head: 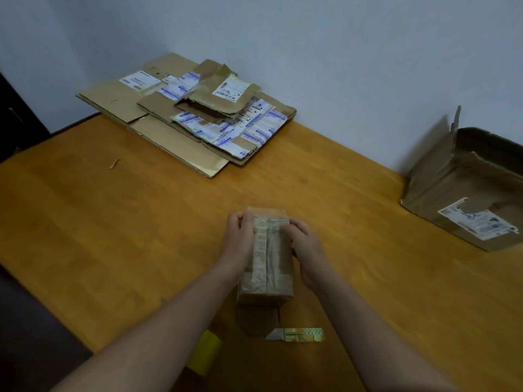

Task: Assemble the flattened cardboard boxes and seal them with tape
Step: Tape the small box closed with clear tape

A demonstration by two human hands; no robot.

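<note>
The left grip (239, 236) and right grip (302, 239) both clamp the small box (271, 267), apparently pressing tape down. The next move probably needs a flat box from the pile (184, 117).

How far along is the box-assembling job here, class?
Done: the large box at right stands erected, top flaps open. In hand: left hand and right hand grip a small box, tape already along its seam. Left: the stack of flattened boxes by the wall.
</note>
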